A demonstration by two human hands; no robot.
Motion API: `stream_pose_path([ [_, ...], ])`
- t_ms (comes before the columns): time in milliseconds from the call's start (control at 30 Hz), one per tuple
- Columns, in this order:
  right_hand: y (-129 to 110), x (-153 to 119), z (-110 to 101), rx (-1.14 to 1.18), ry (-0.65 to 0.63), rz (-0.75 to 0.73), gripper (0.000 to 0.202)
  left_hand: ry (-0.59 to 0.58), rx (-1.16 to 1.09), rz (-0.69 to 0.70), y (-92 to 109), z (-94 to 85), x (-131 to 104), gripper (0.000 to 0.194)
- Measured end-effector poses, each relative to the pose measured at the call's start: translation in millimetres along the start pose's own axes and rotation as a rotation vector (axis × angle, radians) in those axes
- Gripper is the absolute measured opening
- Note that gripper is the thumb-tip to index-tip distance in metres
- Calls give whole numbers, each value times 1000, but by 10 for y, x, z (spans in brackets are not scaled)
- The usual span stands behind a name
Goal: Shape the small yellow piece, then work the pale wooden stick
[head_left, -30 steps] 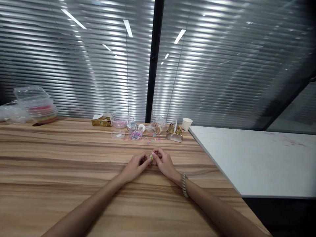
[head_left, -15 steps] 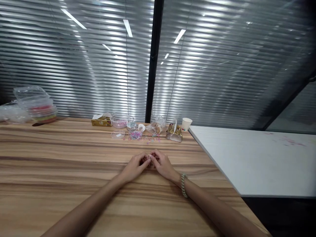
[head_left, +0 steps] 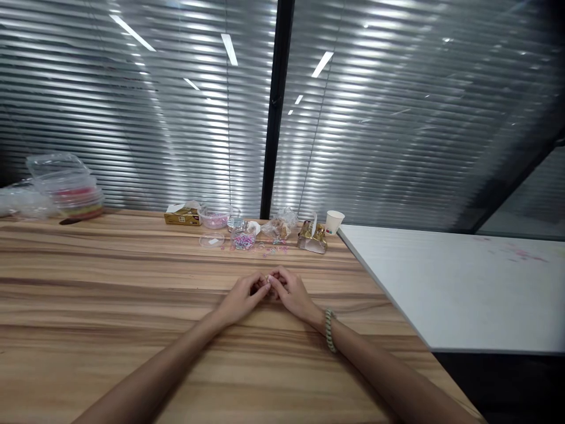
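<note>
- Item pinched betw. fingertips of left hand & right hand: nearly all hidden, too small to ID.
- Only a pale speck shows at the tips.
- Both hands curled, tips touching, low over wooden table.
- Beaded bracelet on right wrist.
</note>
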State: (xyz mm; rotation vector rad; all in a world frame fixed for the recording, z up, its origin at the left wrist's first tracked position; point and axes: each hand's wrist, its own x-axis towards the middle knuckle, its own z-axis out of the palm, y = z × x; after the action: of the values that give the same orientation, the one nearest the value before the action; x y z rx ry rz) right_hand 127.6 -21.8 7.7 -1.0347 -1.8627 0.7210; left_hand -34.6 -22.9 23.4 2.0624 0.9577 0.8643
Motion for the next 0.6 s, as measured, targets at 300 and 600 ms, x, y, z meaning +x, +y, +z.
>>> stream_pose_path([
  [300,-18,4,1,3,11,6,18,-4,-23,-5,7,1,-1,31],
  [600,-65,-3,-14,1,45,-32,18,0,-44,-21,37,-15,12,34],
])
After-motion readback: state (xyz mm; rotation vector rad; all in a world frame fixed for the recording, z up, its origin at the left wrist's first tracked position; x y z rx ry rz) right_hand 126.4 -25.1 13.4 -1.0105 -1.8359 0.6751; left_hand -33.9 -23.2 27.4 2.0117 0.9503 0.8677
